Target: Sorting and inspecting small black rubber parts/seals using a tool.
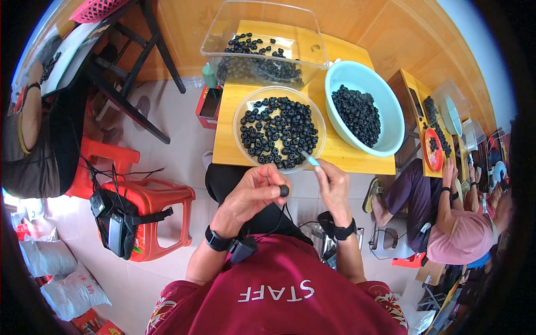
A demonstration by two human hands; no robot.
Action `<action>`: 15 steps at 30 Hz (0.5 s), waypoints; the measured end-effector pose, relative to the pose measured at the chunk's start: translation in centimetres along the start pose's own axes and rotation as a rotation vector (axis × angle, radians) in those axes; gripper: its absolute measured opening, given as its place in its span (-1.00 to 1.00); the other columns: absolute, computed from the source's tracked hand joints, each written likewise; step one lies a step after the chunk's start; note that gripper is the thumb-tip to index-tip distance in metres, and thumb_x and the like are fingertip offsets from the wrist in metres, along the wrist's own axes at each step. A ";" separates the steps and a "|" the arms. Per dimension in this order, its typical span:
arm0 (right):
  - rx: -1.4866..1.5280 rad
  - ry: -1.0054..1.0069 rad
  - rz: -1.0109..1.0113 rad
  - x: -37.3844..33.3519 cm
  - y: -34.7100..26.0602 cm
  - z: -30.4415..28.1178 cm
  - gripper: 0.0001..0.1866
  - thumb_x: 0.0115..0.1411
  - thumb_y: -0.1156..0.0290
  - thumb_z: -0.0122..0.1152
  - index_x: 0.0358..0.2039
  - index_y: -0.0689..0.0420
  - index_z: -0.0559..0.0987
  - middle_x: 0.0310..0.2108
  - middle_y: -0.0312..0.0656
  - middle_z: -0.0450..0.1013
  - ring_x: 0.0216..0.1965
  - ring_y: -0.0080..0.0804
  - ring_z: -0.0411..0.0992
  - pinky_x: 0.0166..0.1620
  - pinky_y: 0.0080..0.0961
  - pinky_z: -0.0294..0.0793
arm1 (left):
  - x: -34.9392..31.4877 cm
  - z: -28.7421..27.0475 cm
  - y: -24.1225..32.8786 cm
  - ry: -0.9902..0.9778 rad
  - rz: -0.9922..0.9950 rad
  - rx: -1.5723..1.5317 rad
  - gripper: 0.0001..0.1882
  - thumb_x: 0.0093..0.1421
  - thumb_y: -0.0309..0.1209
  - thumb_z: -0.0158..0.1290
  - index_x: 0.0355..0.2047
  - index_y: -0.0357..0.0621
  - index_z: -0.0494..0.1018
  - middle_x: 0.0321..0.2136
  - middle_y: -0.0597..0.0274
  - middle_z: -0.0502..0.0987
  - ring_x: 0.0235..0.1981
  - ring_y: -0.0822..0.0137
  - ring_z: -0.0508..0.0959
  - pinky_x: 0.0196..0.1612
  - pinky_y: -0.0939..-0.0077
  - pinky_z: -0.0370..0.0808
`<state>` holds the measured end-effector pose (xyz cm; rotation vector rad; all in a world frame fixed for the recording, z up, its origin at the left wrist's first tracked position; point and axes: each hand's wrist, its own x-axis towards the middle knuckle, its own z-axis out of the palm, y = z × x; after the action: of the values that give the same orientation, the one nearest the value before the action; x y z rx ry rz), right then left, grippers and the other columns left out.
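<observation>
Head view: left hand (254,192) and right hand (334,184) apart, just off the bench's (226,139) near edge.
One pinches a round black piece (283,191), the other a pale-blue tool (311,161); beyond them, a clear tray (320,120) and bin (223,33) of black pieces (296,120), rightward a heaped basin (389,106); leftward, floor (173,151).

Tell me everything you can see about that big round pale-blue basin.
The big, round, pale-blue basin looks plastic, with a smooth rim and sloping walls. It stands open side up on the yellow wooden table, right of the round clear plastic tray. A heap of small black beads inside hides its bottom.
</observation>
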<state>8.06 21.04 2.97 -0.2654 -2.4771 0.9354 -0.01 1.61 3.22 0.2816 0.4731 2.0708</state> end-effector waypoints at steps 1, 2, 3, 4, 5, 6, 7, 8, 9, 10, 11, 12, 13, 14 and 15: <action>-0.002 0.000 -0.004 0.1 0.3 -0.6 -0.83 0.08 0.43 0.11 -0.36 0.26 0.55 -0.56 -0.03 0.45 -0.58 -0.19 0.43 -0.51 -0.43 0.37 | 0.0 0.4 0.1 -0.043 -0.012 0.022 -0.87 0.02 -0.58 0.09 -0.41 -0.18 0.38 -0.40 0.17 0.48 -0.44 0.43 0.50 -0.33 0.64 0.47; 0.029 -0.005 0.081 -0.1 -0.2 -1.2 -0.83 0.08 0.43 0.11 -0.36 0.27 0.54 -0.57 -0.03 0.45 -0.58 -0.21 0.43 -0.50 -0.43 0.36 | 0.0 0.6 0.4 -0.024 -0.007 0.015 -0.87 0.02 -0.58 0.09 -0.41 -0.18 0.38 -0.40 0.16 0.48 -0.42 0.43 0.50 -0.31 0.64 0.46; 0.059 -0.009 0.167 -0.2 -0.7 -1.6 -0.82 0.09 0.43 0.10 -0.36 0.28 0.54 -0.59 -0.02 0.44 -0.59 -0.23 0.42 -0.49 -0.44 0.36 | 0.0 0.3 0.3 -0.021 -0.004 0.017 -0.87 0.02 -0.58 0.09 -0.41 -0.18 0.38 -0.40 0.16 0.48 -0.42 0.43 0.50 -0.31 0.64 0.46; 0.085 -0.037 0.174 -0.3 -1.1 -1.7 -0.80 0.08 0.43 0.12 -0.32 0.28 0.53 -0.62 -0.06 0.43 -0.60 -0.42 0.40 -0.51 -0.51 0.33 | 0.0 -0.3 0.1 0.028 0.006 0.019 -0.87 0.02 -0.58 0.09 -0.41 -0.18 0.38 -0.40 0.17 0.48 -0.43 0.43 0.50 -0.31 0.63 0.46; 0.083 -0.034 0.173 -0.4 -1.4 -1.8 -0.80 0.08 0.43 0.12 -0.32 0.28 0.53 -0.62 -0.06 0.43 -0.60 -0.42 0.40 -0.51 -0.51 0.33 | 0.4 -0.6 0.0 0.071 0.013 0.019 -0.87 0.03 -0.58 0.09 -0.41 -0.18 0.38 -0.40 0.17 0.48 -0.43 0.43 0.50 -0.31 0.63 0.46; 0.155 -0.094 0.230 -0.4 -1.9 -1.7 -0.80 0.08 0.43 0.12 -0.31 0.28 0.53 -0.62 -0.10 0.44 -0.58 -0.50 0.39 -0.50 -0.53 0.33 | 0.5 -0.5 0.0 0.074 0.026 0.003 -0.88 0.03 -0.57 0.09 -0.41 -0.18 0.39 -0.39 0.17 0.48 -0.42 0.43 0.51 -0.32 0.64 0.47; 0.227 -0.154 0.287 -0.4 -2.4 -1.6 -0.79 0.07 0.44 0.12 -0.30 0.28 0.53 -0.62 -0.14 0.44 -0.56 -0.57 0.37 -0.50 -0.55 0.33 | 0.7 -0.6 -0.1 0.068 0.026 0.004 -0.88 0.03 -0.57 0.09 -0.41 -0.18 0.39 -0.39 0.17 0.48 -0.42 0.43 0.51 -0.32 0.64 0.47; 0.304 -0.176 0.277 -0.4 -3.0 -1.6 -0.77 0.04 0.46 0.16 -0.26 0.26 0.52 -0.55 -0.22 0.46 -0.51 -0.65 0.34 -0.46 -0.62 0.33 | 0.7 -0.7 -0.2 0.095 0.024 0.019 -0.88 0.03 -0.58 0.09 -0.40 -0.18 0.39 -0.38 0.18 0.49 -0.41 0.43 0.51 -0.31 0.64 0.47; 0.305 -0.170 0.274 -0.4 -3.4 -1.4 -0.77 0.04 0.46 0.16 -0.26 0.26 0.52 -0.55 -0.22 0.46 -0.51 -0.65 0.34 -0.46 -0.62 0.33 | 0.8 -0.7 -0.2 0.120 0.022 0.034 -0.87 0.03 -0.58 0.09 -0.40 -0.18 0.39 -0.38 0.18 0.49 -0.40 0.43 0.51 -0.31 0.64 0.47; 0.387 -0.173 0.246 -0.3 -3.7 -1.2 -0.76 0.02 0.47 0.18 -0.25 0.24 0.52 -0.51 -0.24 0.46 -0.50 -0.65 0.33 -0.45 -0.64 0.33 | 0.9 -0.7 -0.2 0.115 0.023 0.039 -0.87 0.03 -0.58 0.09 -0.40 -0.18 0.39 -0.38 0.18 0.49 -0.40 0.43 0.51 -0.31 0.64 0.47; 0.467 -0.174 0.219 -0.3 -4.2 -1.0 -0.74 0.01 0.49 0.21 -0.24 0.22 0.52 -0.47 -0.26 0.46 -0.50 -0.65 0.32 -0.43 -0.66 0.33 | 1.0 -0.7 -0.3 0.134 0.019 0.084 -0.87 0.03 -0.59 0.08 -0.39 -0.18 0.38 -0.37 0.19 0.49 -0.39 0.43 0.51 -0.29 0.63 0.48; 0.516 -0.178 0.226 -0.2 -4.6 -0.9 -0.71 -0.03 0.48 0.26 -0.24 0.23 0.52 -0.44 -0.28 0.45 -0.47 -0.67 0.32 -0.39 -0.69 0.34 | 1.0 -0.6 -0.3 0.151 0.017 0.131 -0.86 0.03 -0.61 0.07 -0.39 -0.18 0.37 -0.37 0.21 0.49 -0.38 0.44 0.51 -0.27 0.62 0.48; 0.514 -0.168 0.219 -0.2 -5.0 -0.8 -0.71 -0.03 0.48 0.26 -0.24 0.23 0.52 -0.44 -0.28 0.45 -0.47 -0.67 0.32 -0.39 -0.69 0.34 | 1.0 -0.5 -0.3 0.140 0.017 0.137 -0.86 0.03 -0.61 0.07 -0.39 -0.18 0.37 -0.37 0.21 0.49 -0.38 0.44 0.51 -0.27 0.62 0.48; 0.561 -0.221 0.236 -0.1 -5.4 -0.6 -0.71 -0.03 0.48 0.27 -0.25 0.25 0.52 -0.44 -0.28 0.45 -0.45 -0.67 0.34 -0.37 -0.69 0.35 | 1.0 -0.5 -0.4 0.177 0.021 0.184 -0.84 0.03 -0.62 0.07 -0.38 -0.18 0.36 -0.36 0.22 0.49 -0.38 0.44 0.51 -0.25 0.60 0.49; 0.608 -0.275 0.251 0.0 -5.6 -0.4 -0.70 -0.03 0.48 0.29 -0.25 0.26 0.51 -0.44 -0.28 0.44 -0.42 -0.67 0.36 -0.34 -0.68 0.36 | 0.9 -0.5 -0.5 0.212 0.027 0.231 -0.83 0.02 -0.63 0.06 -0.37 -0.18 0.35 -0.35 0.24 0.49 -0.37 0.45 0.51 -0.23 0.59 0.50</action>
<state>8.17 17.09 6.94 -0.2531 -2.2795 1.8787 -0.28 2.53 2.60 0.2053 0.8444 2.0831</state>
